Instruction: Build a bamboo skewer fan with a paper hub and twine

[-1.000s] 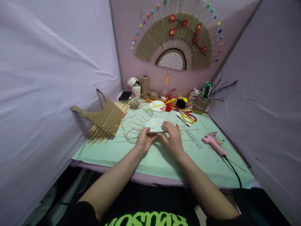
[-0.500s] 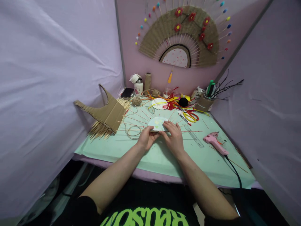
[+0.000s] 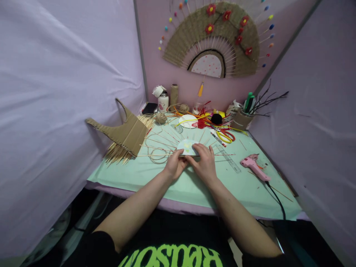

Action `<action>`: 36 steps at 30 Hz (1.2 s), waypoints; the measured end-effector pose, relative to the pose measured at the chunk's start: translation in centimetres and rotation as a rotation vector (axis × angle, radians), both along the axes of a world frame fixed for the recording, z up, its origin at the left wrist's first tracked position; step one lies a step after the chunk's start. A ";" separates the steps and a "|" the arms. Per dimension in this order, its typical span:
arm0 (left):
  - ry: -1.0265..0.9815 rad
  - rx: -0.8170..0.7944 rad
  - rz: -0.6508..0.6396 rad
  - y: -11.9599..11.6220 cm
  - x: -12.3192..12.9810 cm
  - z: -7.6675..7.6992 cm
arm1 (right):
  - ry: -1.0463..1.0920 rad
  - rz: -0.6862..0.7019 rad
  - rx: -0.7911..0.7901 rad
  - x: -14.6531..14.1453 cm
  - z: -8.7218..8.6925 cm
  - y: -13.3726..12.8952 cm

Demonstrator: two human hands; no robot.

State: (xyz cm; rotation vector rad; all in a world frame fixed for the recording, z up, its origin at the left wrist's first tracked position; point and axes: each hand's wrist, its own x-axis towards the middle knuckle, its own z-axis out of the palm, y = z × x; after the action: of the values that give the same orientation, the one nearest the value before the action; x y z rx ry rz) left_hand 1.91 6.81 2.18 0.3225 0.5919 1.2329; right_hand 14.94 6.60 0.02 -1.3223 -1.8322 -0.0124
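Between my hands is a small fan frame [image 3: 187,147], a pale half-disc with yellow-green patches and thin wooden sticks radiating from its curved edge. My left hand [image 3: 176,164] grips its lower left corner, thumb on top and fingers beneath. My right hand [image 3: 204,161] holds the right side, fingers over the face and thumb at the straight lower edge. Several sticks [image 3: 154,141] spread left over a loop of twine [image 3: 158,155]; others reach right across a clear ruler [image 3: 228,158]. The underside of the half-disc is hidden.
A pink glue gun [image 3: 255,167] with a black cord lies at right. Cut cardboard [image 3: 130,137] rests on a bundle of sticks [image 3: 118,154] at left. Scissors [image 3: 226,136], a marker, twine balls [image 3: 160,118] and pipe cleaners crowd the back. A large decorated fan [image 3: 214,40] hangs on the wall.
Both hands keep their hold on the fan frame, which has shifted and tilted only slightly. The camera view has moved a little.
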 end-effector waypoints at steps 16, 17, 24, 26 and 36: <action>-0.070 0.026 -0.131 -0.5 0.8 0.0 | -0.004 -0.088 0.021 -0.9 0.5 -0.6; -0.071 0.025 -0.141 -0.6 0.9 0.0 | -0.011 -0.089 0.023 -0.8 0.5 -0.6; -0.070 0.042 -0.149 -0.7 0.6 0.2 | -0.030 -0.060 0.012 -0.8 0.8 -1.0; -0.076 0.051 -0.150 -0.7 0.6 0.1 | -0.030 -0.060 0.008 -0.9 0.8 -1.1; -0.048 0.087 -0.209 -0.7 0.8 -0.5 | -0.005 -0.088 -0.010 -0.8 0.5 -0.9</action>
State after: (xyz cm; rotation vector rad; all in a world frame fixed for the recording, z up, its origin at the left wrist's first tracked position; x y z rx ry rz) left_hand 2.74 6.16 1.63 0.4164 0.4522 1.0640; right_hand 14.19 5.75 0.52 -1.4107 -1.7790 -0.0535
